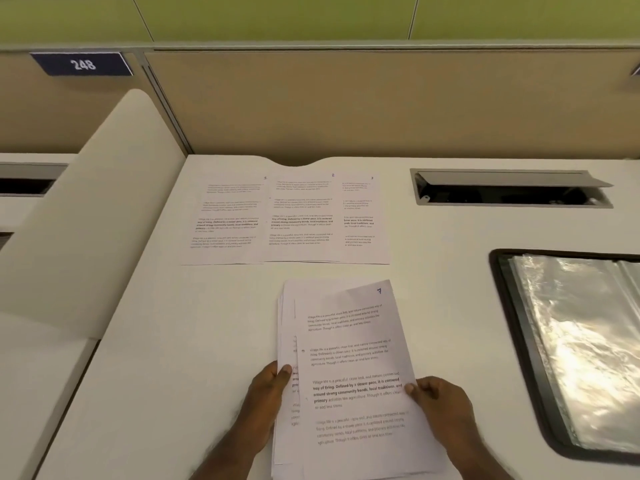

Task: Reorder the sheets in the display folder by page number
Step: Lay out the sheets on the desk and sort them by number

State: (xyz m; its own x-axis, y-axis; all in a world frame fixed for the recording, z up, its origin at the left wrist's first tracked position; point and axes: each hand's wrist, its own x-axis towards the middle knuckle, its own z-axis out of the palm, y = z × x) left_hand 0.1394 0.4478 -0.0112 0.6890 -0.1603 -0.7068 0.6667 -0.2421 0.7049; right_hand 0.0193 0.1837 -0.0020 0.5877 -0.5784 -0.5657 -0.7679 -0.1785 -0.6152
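Observation:
Three printed sheets lie side by side and overlapping at the back of the desk: page 1 (227,220), page 2 (301,216) and page 3 (360,216). In front of me is a stack of sheets (289,317). Its top sheet, numbered 7 (353,358), is skewed to the right. My left hand (266,393) holds the stack's left edge with the thumb on top. My right hand (436,403) pinches the right edge of page 7. The open display folder (568,341), black with shiny clear sleeves, lies at the right.
A white desk (173,358) carries everything. An open cable hatch (509,188) sits at the back right. A white curved divider (104,202) rises at the left, and a tan partition with a "248" label (83,65) stands behind.

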